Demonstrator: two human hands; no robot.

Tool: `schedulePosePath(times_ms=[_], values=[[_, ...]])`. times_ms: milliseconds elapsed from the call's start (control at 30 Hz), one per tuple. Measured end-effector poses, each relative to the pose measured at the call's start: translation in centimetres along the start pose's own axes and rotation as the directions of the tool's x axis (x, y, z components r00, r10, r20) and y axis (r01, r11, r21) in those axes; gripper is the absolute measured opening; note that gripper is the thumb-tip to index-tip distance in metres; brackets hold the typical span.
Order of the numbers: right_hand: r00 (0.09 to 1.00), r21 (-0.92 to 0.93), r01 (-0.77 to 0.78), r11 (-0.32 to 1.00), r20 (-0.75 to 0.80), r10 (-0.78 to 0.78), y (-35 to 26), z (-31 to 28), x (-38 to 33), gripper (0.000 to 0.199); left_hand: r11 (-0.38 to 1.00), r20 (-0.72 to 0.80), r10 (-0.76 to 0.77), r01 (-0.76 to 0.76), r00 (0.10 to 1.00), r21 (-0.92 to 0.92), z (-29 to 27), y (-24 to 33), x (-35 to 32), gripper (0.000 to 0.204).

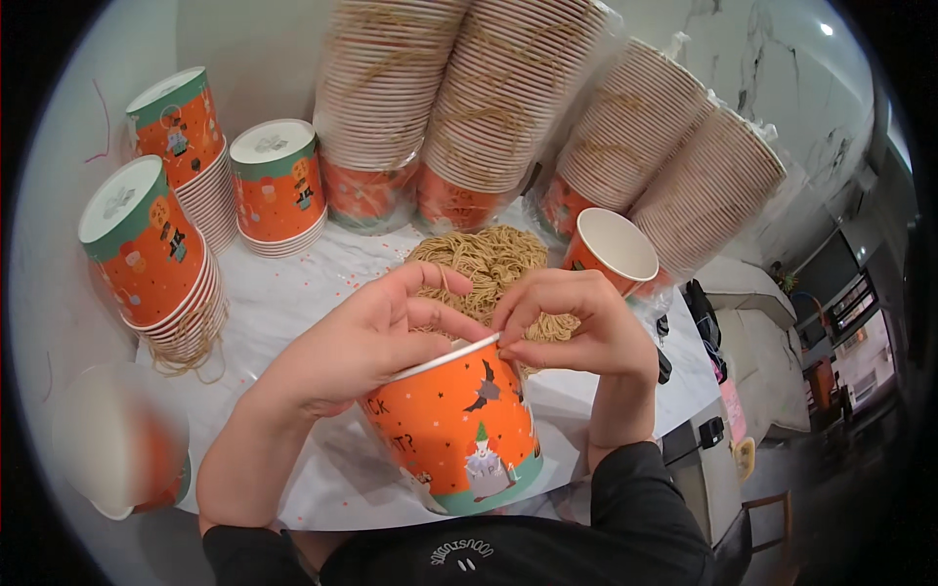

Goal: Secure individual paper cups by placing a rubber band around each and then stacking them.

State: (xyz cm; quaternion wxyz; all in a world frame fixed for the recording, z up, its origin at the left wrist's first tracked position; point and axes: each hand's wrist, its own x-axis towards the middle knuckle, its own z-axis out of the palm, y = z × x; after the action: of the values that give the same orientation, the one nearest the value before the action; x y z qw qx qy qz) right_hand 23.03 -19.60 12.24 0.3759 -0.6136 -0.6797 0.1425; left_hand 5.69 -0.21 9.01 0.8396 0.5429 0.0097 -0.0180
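An orange paper bucket [454,420] with a white rim, green base band and cartoon figures leans in front of me, its mouth tipped away. My left hand [376,327] lies over the rim's left side, index and middle fingers stretched apart above the opening. A thin strand of cord seems to cross its index finger. Over at the rim's right side, my right hand [576,317] is closed in a pinch at the edge; whether cord is also between those fingertips is hidden. Just beyond both hands lies a heap of tan cord [493,259], partly covered by my fingers.
Tall wrapped stacks of buckets [518,88] line the back, with more leaning stacks [635,127] at right. Upside-down buckets [147,244] stand at left, cord loops hanging from one. An upright bucket [620,244] sits behind my right hand. Another bucket [127,449] is blurred at lower left.
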Motion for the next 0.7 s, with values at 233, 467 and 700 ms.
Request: schedulePosePath(times_ms=[233,467,700], values=[[0.994,0.092,-0.021,0.996,0.106,0.011,-0.7,0.5,-0.1,0.011,0.993,0.181,-0.114,0.115,0.977,0.006,-1.4,-0.9,0.9,0.042],[0.995,0.051,0.021,0.998,0.1,-0.026,-1.0,0.8,-0.1,0.012,0.986,0.132,-0.101,0.081,0.986,0.148,-1.0,-1.4,1.2,0.036],[0.977,0.065,0.133,0.989,0.161,-0.142,-1.1,0.5,-0.2,0.012,0.994,0.165,-0.085,0.072,0.983,0.084,-0.4,-1.8,0.7,0.036]])
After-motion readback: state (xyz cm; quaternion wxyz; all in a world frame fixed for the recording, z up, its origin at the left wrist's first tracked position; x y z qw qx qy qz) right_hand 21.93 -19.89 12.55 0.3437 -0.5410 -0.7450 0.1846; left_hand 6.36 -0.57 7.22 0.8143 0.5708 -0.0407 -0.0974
